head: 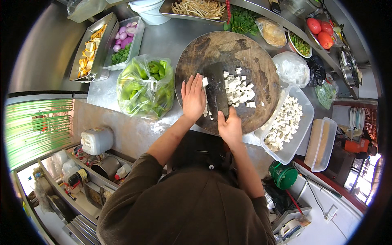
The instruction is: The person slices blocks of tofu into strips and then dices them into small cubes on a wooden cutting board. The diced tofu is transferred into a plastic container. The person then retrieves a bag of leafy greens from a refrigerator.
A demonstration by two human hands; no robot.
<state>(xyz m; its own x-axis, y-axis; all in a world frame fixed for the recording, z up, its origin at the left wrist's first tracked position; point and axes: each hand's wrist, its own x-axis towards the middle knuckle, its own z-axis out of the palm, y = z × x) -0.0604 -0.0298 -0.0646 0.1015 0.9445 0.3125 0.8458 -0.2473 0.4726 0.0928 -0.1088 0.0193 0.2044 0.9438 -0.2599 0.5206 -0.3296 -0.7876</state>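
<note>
A round wooden chopping block (196,55) lies before me. My right hand (231,125) grips the handle of a dark cleaver (216,87), whose broad blade lies over the block. Left of the blade, my left hand (194,98) rests with its fingers extended beside white pieces of what looks like tofu, partly hidden by the hand and blade. One white cube (205,81) sits near its fingertips. A pile of white cubes (240,90) lies right of the blade. More cubes (284,124) fill much of a clear plastic container (306,118) at the block's lower right.
A plastic bag of green peppers (145,87) stands left of the block, near a container of shallots and herbs (125,39). Behind are a metal tray (193,16) and leafy greens (243,21). Knotted bags and a lidded container (320,144) stand at the right.
</note>
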